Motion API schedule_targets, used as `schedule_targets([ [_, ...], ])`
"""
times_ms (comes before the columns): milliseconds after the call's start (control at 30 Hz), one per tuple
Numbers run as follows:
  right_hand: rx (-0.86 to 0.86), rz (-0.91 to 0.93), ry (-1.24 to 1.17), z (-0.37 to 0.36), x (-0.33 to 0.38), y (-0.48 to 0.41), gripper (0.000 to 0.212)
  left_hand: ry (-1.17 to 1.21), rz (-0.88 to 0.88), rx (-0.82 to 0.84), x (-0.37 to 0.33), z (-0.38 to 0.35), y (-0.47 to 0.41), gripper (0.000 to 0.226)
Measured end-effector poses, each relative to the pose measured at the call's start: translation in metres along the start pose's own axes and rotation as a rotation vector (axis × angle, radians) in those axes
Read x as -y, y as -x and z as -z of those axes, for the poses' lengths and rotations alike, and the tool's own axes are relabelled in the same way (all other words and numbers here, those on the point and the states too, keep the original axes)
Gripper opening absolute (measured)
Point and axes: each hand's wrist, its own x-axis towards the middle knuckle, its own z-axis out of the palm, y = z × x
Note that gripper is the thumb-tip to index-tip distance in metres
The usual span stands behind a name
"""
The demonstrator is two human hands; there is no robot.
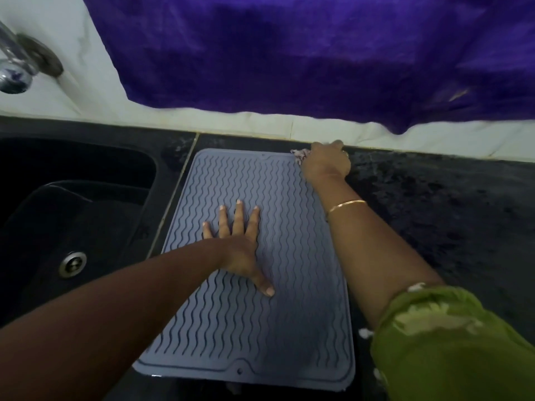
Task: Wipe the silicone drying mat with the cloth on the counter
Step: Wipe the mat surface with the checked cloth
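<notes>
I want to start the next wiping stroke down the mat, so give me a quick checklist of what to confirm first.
1. Mat lies flat on the counter: ok.
2. Left hand spread flat on the mat, pinning it: ok.
3. Right hand closed on the cloth: ok.
4. Cloth at the mat's far right corner: ok.
5. Nothing on the mat besides the hands and cloth: ok.
6. Cloth damp enough: cannot tell.

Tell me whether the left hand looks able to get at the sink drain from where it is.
Probably yes. The left hand lies flat on the silicone drying mat, right beside the black sink. Nothing lies between it and the drain, and the basin looks empty. The right hand is busy with the cloth.
</notes>
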Motion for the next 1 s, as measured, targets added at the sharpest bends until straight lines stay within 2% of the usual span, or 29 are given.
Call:
schedule_targets([
  [100,0.028,0.09,0.043,-0.006,0.006,0.048,0.048,-0.004,0.006,0.001,0.0,-0.001,0.0,0.158],
  [200,0.016,0.134,-0.029,-0.026,-0.01,0.131,0.048,-0.012,0.006,-0.006,0.0,-0.002,-0.001,0.157],
  [333,-0.023,0.186,-0.036,-0.033,-0.033,0.192,0.039,-0.017,0.001,-0.009,0.0,-0.003,-0.002,0.158],
  [433,-0.039,0.214,-0.128,-0.027,-0.034,0.168,0.04,-0.019,0.0,-0.005,0.001,-0.001,-0.001,0.156],
  [567,-0.128,0.178,-0.135,-0.019,-0.017,0.088,0.032,-0.015,0.005,0.006,0.0,0.0,-0.001,0.159],
  [667,-0.053,0.173,-0.111,-0.01,-0.006,0.043,0.036,-0.019,0.018,-0.014,-0.001,0.0,-0.001,0.16],
  [733,0.013,0.166,-0.082,-0.012,-0.003,0.045,0.038,-0.007,0.017,-0.02,-0.001,0.0,0.001,0.16],
  [867,-0.027,0.233,-0.085,-0.026,-0.026,0.134,0.045,-0.001,0.004,-0.027,0.002,-0.002,-0.001,0.162],
  [1000,-0.064,0.249,-0.035,-0.037,-0.05,0.241,0.035,-0.007,0.016,-0.038,0.001,-0.004,-0.002,0.162],
])
